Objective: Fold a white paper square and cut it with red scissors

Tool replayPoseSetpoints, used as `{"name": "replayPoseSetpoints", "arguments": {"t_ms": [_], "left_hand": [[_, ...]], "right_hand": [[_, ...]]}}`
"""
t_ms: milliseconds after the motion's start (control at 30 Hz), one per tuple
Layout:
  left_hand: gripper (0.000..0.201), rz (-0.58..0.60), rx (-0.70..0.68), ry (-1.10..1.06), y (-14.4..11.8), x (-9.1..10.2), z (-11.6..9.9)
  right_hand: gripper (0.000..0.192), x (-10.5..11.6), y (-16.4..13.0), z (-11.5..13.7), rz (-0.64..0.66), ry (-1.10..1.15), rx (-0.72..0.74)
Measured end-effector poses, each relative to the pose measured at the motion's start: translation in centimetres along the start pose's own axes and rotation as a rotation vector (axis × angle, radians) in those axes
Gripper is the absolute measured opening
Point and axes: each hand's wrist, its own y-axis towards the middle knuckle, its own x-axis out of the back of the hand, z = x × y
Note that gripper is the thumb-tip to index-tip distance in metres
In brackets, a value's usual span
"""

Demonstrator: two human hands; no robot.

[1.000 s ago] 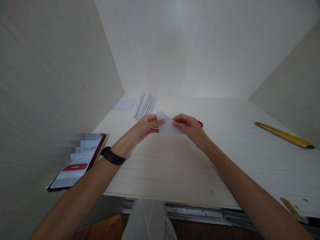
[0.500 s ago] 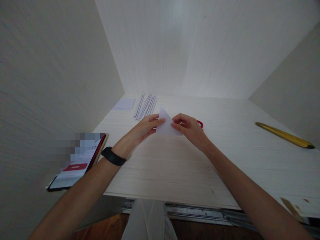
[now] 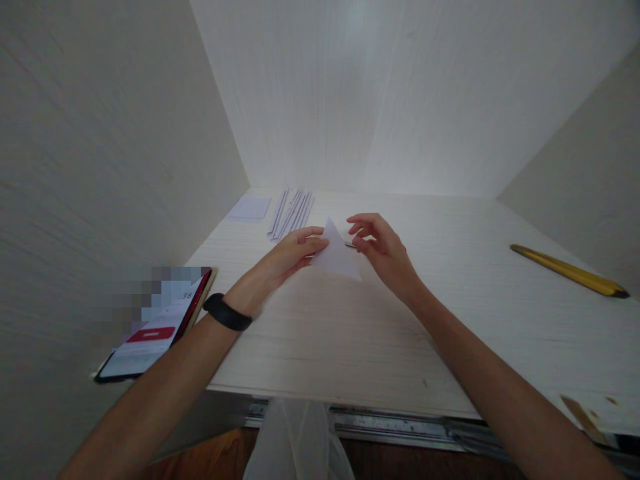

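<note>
A small white paper folded to a triangle is held up above the table, its point upward. My left hand pinches its left edge between thumb and fingers. Just right of the paper, my right hand is raised with its fingers curved and apart, touching nothing that I can see. Behind that hand lie red-handled scissors; only the metal tip and a sliver of red show.
Several folded paper strips lie at the back left beside a flat paper square. A phone leans at the left edge. On the right rests a yellow tool with a dark tip. Walls enclose the white table.
My right hand has let go of the paper's right side and lifted up and slightly right, its fingers spreading. The paper stays in my left hand, tilted a little differently.
</note>
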Motion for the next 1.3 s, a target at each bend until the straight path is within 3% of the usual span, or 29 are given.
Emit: {"name": "replayPoseSetpoints", "arguments": {"t_ms": [100,233,467,633,800,1033,1167,1300], "left_hand": [[0.039,0.055,0.04,0.023,-0.1,0.0,0.0],[0.048,0.062,0.045,0.035,-0.2,0.0,-0.2],[0.049,0.079,0.047,0.018,-0.1,0.2,0.1],[0.029,0.019,-0.046,0.047,0.3,0.3,0.5],[0.036,-0.017,-0.144,-0.02,0.3,0.1,0.1],[0.025,-0.088,-0.179,0.175,0.3,-0.1,0.0],[0.023,-0.069,-0.181,0.199,0.3,-0.3,0.0],[0.025,-0.082,-0.172,0.178,0.2,-0.2,-0.2]], "right_hand": [[0.022,0.1,0.0,0.0,-0.006,-0.106,0.077],[0.008,0.2,0.0,0.0,0.034,-0.217,0.137],[0.006,-0.1,-0.2,0.8,0.032,-0.281,0.175],[0.008,-0.2,-0.1,0.1,-0.093,-0.278,-0.021],[0.014,0.0,0.4,-1.0,-0.08,-0.023,-0.196],[0.022,-0.3,0.5,-1.1,-0.049,0.134,-0.278],[0.023,-0.3,0.5,-1.3,-0.009,0.15,-0.276],[0.025,-0.1,0.5,-1.2,-0.051,0.208,-0.342]]}}
